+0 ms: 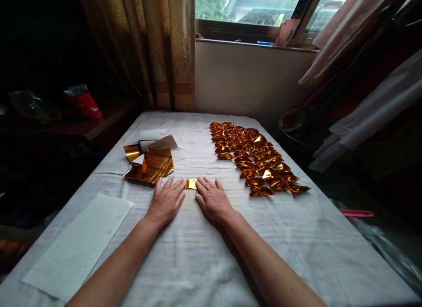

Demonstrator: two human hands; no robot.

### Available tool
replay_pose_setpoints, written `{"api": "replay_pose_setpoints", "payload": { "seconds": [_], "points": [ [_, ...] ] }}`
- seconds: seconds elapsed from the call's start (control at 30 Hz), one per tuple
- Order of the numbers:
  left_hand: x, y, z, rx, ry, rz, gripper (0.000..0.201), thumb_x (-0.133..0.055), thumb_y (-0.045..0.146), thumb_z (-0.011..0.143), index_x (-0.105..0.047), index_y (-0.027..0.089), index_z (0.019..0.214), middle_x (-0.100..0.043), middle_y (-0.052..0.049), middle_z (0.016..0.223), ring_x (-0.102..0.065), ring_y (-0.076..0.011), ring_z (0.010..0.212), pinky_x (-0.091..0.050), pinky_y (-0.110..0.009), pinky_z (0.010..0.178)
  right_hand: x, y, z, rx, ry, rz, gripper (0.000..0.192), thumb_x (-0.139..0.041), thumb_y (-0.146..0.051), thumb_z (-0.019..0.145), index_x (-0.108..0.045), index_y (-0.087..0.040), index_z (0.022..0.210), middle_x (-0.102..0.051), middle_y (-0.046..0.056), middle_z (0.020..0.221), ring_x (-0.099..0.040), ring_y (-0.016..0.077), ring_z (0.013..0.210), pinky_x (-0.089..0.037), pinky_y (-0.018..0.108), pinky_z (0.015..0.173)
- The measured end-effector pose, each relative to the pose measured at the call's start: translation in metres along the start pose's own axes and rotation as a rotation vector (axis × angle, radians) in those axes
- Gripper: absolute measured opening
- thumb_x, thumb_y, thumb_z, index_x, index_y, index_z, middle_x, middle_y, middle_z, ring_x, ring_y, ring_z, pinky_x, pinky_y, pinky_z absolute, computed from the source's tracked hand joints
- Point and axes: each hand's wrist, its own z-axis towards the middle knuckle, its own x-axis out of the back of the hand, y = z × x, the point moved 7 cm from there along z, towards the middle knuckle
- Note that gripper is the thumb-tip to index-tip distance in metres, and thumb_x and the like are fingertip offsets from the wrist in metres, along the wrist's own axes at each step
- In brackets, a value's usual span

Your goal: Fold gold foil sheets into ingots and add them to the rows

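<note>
A small folded strip of gold foil paper (pixel 191 184) lies flat on the white cloth, between my two hands. My left hand (pixel 167 199) rests palm down with its fingers stretched out, the fingertips on the strip's left end. Over the right end lies my right hand (pixel 212 198), also flat, fingers extended. Just beyond my left hand is a loose stack of gold foil sheets (pixel 153 165), some showing white or grey backs. To the right stand rows of folded gold foil ingots (pixel 260 155).
The table wears a wrinkled white cloth (pixel 296 254). A lined paper sheet (pixel 79 245) lies at the left edge. Left of the table, a red container (pixel 84 104) stands on a dark shelf. Hanging clothes (pixel 372 109) crowd the right side; a curtain (pixel 158 47) and window are behind.
</note>
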Motion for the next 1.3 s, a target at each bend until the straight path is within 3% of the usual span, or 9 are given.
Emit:
{"api": "replay_pose_setpoints", "payload": {
  "seconds": [0.17, 0.33, 0.57, 0.7, 0.9, 1.13, 1.3],
  "points": [
    [0.01, -0.001, 0.016, -0.016, 0.064, -0.041, 0.023, -0.057, 0.029, 0.091, -0.07, 0.026, 0.11, -0.071, -0.007, 0.115, -0.06, -0.027, 0.11, -0.037, -0.05, 0.106, 0.006, 0.02, 0.0, -0.046, 0.061, 0.024, 0.043, -0.045, -0.035, 0.098, -0.051, -0.025, 0.14, -0.05, 0.007, 0.148, -0.04, 0.0252, 0.139, -0.023, 0.052, 0.116],
    [0.011, -0.003, 0.025, -0.028, 0.034, -0.01, 0.019, -0.056, 0.034, 0.092, -0.07, 0.024, 0.1, -0.07, -0.006, 0.095, -0.062, -0.024, 0.092, -0.046, -0.039, 0.087, 0.008, 0.024, 0.003, -0.038, 0.097, 0.079, 0.039, -0.05, -0.034, 0.096, -0.057, -0.025, 0.133, -0.054, 0.005, 0.144, -0.043, 0.025, 0.136, -0.026, 0.047, 0.114],
    [0.008, -0.005, 0.023, -0.074, 0.053, -0.01, 0.026, -0.047, 0.036, 0.097, -0.07, 0.023, 0.101, -0.069, -0.007, 0.094, -0.061, -0.0243, 0.091, -0.046, -0.039, 0.085, 0.01, 0.025, 0.003, -0.011, 0.162, 0.092, 0.032, -0.049, -0.03, 0.097, -0.063, -0.025, 0.126, -0.061, 0.005, 0.136, -0.05, 0.0231, 0.128, -0.031, 0.041, 0.11],
    [0.011, -0.007, 0.02, -0.06, 0.114, -0.116, 0.03, -0.043, 0.037, 0.098, -0.07, 0.023, 0.099, -0.071, -0.007, 0.096, -0.063, -0.0226, 0.092, -0.047, -0.038, 0.088, 0.017, 0.026, 0.002, -0.014, 0.236, 0.125, 0.025, -0.046, -0.028, 0.099, -0.07, -0.023, 0.104, -0.072, 0.006, 0.109, -0.062, 0.0197, 0.105, -0.041, 0.032, 0.095],
    [0.015, -0.008, 0.013, 0.006, 0.204, -0.412, 0.032, -0.042, 0.039, 0.099, -0.068, 0.022, 0.105, -0.075, -0.005, 0.099, -0.068, -0.0192, 0.094, -0.051, -0.032, 0.087, 0.022, 0.04, -0.001, -0.162, 0.336, 0.328, 0.024, -0.048, -0.027, 0.096, -0.066, -0.022, 0.081, -0.071, 0.002, 0.083, -0.063, 0.0161, 0.081, -0.044, 0.026, 0.078],
    [0.005, -0.005, 0.015, 0.069, 0.128, -0.279, 0.025, -0.05, 0.037, 0.096, -0.069, 0.023, 0.104, -0.074, -0.005, 0.094, -0.066, -0.0218, 0.087, -0.049, -0.035, 0.082, 0.017, 0.05, -0.003, -0.273, 0.403, 0.301, 0.013, -0.061, -0.032, 0.09, -0.066, -0.023, 0.082, -0.073, 0.004, 0.1, -0.055, 0.0252, 0.117, -0.034, 0.039, 0.102],
    [0.012, 0.013, 0.013, -0.006, 0.143, -0.123, 0.022, -0.053, 0.028, 0.094, -0.068, 0.023, 0.109, -0.07, -0.008, 0.111, -0.059, -0.0261, 0.106, -0.045, -0.041, 0.093, 0.017, 0.049, -0.002, -0.309, 0.391, 0.181, 0.014, -0.062, -0.033, 0.09, -0.067, -0.022, 0.083, -0.068, 0.007, 0.116, -0.05, 0.0274, 0.122, -0.032, 0.041, 0.104]
  ]
}}
